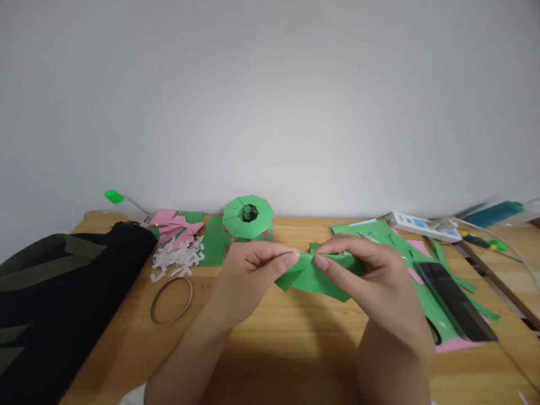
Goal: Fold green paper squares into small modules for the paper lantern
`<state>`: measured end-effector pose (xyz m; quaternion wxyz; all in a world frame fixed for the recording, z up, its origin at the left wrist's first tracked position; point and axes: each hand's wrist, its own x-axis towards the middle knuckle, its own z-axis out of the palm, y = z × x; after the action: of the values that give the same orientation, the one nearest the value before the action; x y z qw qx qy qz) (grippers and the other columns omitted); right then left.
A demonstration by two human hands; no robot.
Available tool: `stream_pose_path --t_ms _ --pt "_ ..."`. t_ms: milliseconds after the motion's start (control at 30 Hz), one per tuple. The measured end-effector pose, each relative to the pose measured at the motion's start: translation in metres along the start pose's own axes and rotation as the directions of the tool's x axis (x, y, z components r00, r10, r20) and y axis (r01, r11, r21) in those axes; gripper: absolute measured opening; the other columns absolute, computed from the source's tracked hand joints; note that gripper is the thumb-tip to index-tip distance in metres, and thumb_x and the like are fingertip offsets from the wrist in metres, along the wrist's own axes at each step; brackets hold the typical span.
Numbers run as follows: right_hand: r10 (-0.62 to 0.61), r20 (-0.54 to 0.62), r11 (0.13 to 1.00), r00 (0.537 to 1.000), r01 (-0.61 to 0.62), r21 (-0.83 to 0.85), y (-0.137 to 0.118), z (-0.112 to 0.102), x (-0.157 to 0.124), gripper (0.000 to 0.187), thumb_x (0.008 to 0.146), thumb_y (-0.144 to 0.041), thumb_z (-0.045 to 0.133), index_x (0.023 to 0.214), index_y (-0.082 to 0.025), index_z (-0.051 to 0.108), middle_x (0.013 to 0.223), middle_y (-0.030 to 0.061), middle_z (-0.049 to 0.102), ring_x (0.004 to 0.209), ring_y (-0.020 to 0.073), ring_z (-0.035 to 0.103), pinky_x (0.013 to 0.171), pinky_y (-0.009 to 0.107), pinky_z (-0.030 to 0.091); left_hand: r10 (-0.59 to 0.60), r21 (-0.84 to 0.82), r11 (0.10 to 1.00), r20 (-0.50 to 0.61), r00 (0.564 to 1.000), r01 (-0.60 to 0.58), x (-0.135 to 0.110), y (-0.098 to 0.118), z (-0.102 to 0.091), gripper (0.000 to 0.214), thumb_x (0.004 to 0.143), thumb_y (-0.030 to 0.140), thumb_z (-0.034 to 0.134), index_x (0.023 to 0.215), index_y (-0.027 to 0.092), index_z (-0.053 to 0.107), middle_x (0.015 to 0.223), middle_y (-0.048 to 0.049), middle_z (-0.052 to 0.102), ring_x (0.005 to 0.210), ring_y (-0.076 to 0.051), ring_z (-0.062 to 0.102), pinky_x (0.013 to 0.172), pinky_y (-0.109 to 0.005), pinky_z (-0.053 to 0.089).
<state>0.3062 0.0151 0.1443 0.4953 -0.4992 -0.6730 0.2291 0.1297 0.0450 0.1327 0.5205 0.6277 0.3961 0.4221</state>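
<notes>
A folded piece of green paper (314,277) is held up above the table between both my hands. My left hand (248,278) pinches its upper edge, thumb in front. Close beside it, my right hand (375,275) pinches the same edge with thumb and forefinger. Part of the paper is hidden behind my fingers. Beyond my left hand stands a round green paper construction (234,212) with a hole in its top and some pink showing low on its side.
Left are a black bag (80,298), pink paper pieces (175,225), white paper scraps (179,254) and a tape ring (152,304). Right are green sheets (436,304), a phone (453,301), a power strip (422,226) and a yellow-green tool (476,241). A wall closes off the back.
</notes>
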Motion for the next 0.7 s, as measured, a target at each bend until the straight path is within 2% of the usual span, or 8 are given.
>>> stream_pose_path --t_ms 300,533,700 --pt "0.006 0.04 1.0 0.999 -0.007 0.012 0.0001 0.0009 0.0007 0.008 0.079 -0.019 0.067 0.072 -0.021 0.07 0.066 -0.0017 0.071 0.058 0.0124 0.065 0.052 0.02 0.053 -0.058 -0.194 0.979 0.052 0.997 0.067 0.0013 -0.0024 0.0034 0.011 0.076 0.023 0.068 0.078 0.019 0.079 0.067 -0.0024 0.074 0.059 -0.014 0.065 0.055 -0.022 0.052" --pt "0.015 0.059 0.999 0.998 -0.017 0.027 -0.0019 0.0024 0.0024 0.004 0.078 -0.02 0.069 0.074 -0.021 0.07 0.07 -0.0025 0.072 0.063 0.0119 0.067 0.06 0.021 0.054 0.007 -0.016 1.0 0.002 1.0 -0.006 0.0001 -0.0018 0.0032 0.015 0.078 0.021 0.065 0.072 0.019 0.079 0.062 -0.001 0.072 0.054 -0.012 0.059 0.049 -0.019 0.045" --pt "-0.032 0.122 0.999 0.992 0.028 0.036 -0.0004 0.0004 0.0032 0.008 0.08 -0.018 0.068 0.072 -0.02 0.069 0.066 -0.0019 0.07 0.06 0.0115 0.064 0.058 0.022 0.053 0.015 0.07 0.997 0.066 0.998 -0.019 -0.0004 -0.001 -0.0008 0.016 0.08 0.024 0.065 0.076 0.022 0.08 0.065 -0.0019 0.074 0.057 -0.014 0.061 0.05 -0.02 0.045"
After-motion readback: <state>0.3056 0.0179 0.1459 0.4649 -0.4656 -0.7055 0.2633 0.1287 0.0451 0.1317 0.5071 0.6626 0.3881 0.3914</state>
